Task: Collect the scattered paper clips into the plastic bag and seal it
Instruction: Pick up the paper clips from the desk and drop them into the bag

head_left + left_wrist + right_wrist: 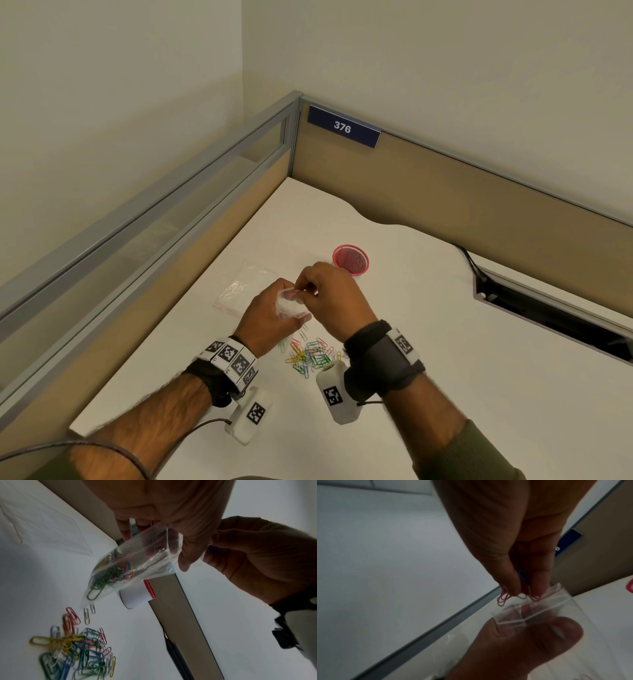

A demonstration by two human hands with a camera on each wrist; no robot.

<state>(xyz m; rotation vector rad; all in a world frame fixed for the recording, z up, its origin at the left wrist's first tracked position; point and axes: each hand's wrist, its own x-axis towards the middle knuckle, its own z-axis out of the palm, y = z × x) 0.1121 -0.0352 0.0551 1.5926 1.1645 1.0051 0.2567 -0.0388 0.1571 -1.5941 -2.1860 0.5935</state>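
Observation:
My left hand (272, 308) grips a small clear plastic bag (292, 306) above the table, its red-striped mouth turned up. Several coloured clips lie in the bag's bottom (109, 574). My right hand (310, 286) is at the bag's mouth (539, 607) and pinches a few paper clips (513, 595), pink, blue and white, between thumb and fingers. Their pink ends hang just at the rim. A loose pile of coloured paper clips (310, 356) lies on the white table under my wrists, also seen in the left wrist view as a pile (77, 649).
A second clear bag (239, 286) lies flat on the table left of my hands. A pink mesh cup (351, 259) stands just behind my right hand. Tan partition walls (445, 192) close the desk corner, and a cable slot (548, 308) opens at the right.

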